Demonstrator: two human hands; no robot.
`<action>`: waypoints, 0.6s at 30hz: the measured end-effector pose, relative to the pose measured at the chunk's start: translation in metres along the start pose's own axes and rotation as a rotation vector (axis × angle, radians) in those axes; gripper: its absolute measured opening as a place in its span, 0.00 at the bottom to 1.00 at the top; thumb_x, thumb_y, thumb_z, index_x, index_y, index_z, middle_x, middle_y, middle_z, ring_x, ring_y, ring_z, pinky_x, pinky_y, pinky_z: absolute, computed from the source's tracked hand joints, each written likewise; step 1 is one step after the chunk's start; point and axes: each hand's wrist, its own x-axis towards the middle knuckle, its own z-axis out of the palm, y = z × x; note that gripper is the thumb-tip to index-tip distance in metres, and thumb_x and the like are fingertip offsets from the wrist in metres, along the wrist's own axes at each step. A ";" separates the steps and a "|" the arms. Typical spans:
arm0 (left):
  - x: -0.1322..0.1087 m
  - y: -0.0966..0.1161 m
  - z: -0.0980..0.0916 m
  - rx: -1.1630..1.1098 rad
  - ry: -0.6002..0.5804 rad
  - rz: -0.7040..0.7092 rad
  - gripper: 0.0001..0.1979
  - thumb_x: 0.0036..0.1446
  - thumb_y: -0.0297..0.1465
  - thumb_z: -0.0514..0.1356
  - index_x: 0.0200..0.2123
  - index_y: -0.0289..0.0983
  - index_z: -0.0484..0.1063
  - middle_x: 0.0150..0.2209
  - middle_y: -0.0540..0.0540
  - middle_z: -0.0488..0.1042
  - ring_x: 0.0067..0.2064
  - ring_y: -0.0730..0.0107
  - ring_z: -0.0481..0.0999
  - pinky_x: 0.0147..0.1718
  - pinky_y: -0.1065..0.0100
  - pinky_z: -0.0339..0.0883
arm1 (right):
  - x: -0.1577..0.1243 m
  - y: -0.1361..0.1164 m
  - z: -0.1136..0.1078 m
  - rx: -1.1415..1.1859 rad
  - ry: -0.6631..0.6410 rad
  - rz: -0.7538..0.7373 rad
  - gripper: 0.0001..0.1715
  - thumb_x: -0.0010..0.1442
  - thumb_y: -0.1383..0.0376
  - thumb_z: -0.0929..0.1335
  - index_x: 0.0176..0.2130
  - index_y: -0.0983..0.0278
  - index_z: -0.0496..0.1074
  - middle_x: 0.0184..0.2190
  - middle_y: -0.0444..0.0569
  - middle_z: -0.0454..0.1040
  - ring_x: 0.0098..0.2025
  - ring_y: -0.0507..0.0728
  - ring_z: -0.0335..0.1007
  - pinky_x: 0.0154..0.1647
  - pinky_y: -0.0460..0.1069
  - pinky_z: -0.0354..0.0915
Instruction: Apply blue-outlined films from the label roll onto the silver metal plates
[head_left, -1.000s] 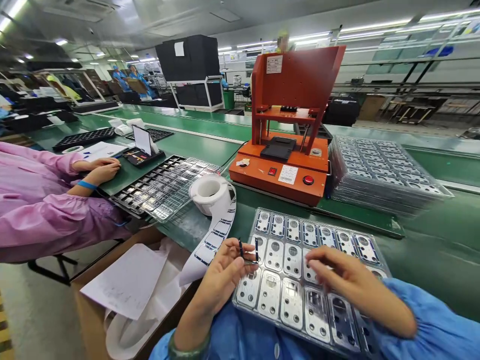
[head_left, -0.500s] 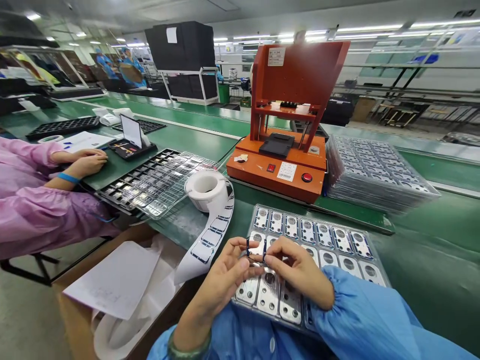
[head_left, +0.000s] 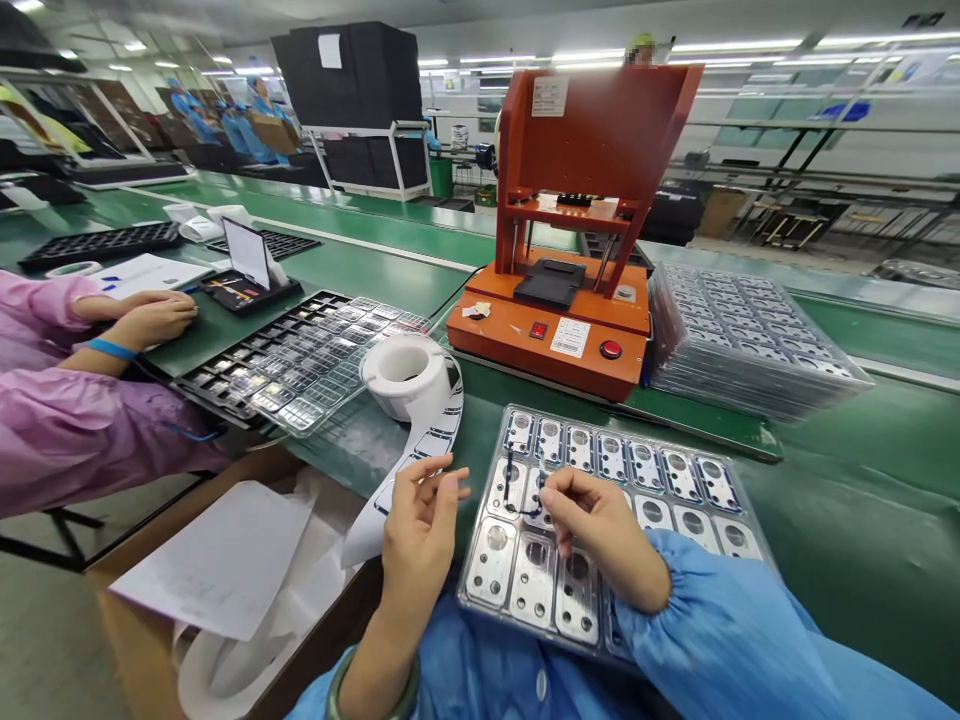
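A thin dark rectangular adhesive frame [head_left: 508, 482] is pinched by its right side in the fingertips of my right hand [head_left: 604, 530]. It hangs over a clear plastic tray [head_left: 486, 612] of silvery metal plates [head_left: 534, 585], several with dark blue edging in the far row. Whether the frame touches a plate, I cannot tell. Left of the tray my left hand [head_left: 420, 525] is raised, fingers apart and holding nothing. Just behind it, a white backing strip [head_left: 431, 440] bearing more dark frames runs down from a white roll [head_left: 394, 375].
An orange press [head_left: 555, 340] stands beyond the tray, beside a tall stack of filled trays [head_left: 757, 350]. Leftward lie a black tray [head_left: 247, 370] and a co-worker's hands [head_left: 154, 318]. Below the bench edge, a cardboard box [head_left: 142, 620] holds white paper.
My left hand has let go of the adhesive frame and drawn back left, its fingers opening. The right hand alone keeps the frame, over the tray. The view has shifted slightly.
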 end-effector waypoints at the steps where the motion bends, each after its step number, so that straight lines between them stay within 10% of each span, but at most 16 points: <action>1: 0.001 -0.002 0.000 -0.023 -0.030 -0.041 0.16 0.54 0.41 0.60 0.43 0.38 0.69 0.40 0.44 0.74 0.36 0.64 0.77 0.35 0.66 0.71 | 0.000 0.001 0.001 0.033 -0.003 0.022 0.17 0.53 0.54 0.70 0.26 0.64 0.67 0.15 0.38 0.62 0.14 0.48 0.59 0.15 0.42 0.58; 6: 0.004 -0.002 0.000 -0.071 -0.333 -0.159 0.19 0.52 0.47 0.59 0.33 0.35 0.73 0.24 0.49 0.69 0.24 0.72 0.68 0.27 0.70 0.64 | 0.001 0.004 0.005 0.136 -0.033 0.102 0.19 0.50 0.53 0.72 0.26 0.65 0.68 0.14 0.38 0.63 0.14 0.46 0.57 0.14 0.41 0.58; 18: 0.015 -0.001 0.003 -0.004 -0.423 -0.085 0.09 0.50 0.36 0.62 0.22 0.37 0.70 0.32 0.47 0.68 0.37 0.67 0.69 0.37 0.68 0.64 | 0.010 0.009 0.004 -0.007 -0.095 0.125 0.17 0.52 0.54 0.70 0.29 0.65 0.69 0.14 0.38 0.65 0.13 0.47 0.60 0.13 0.41 0.57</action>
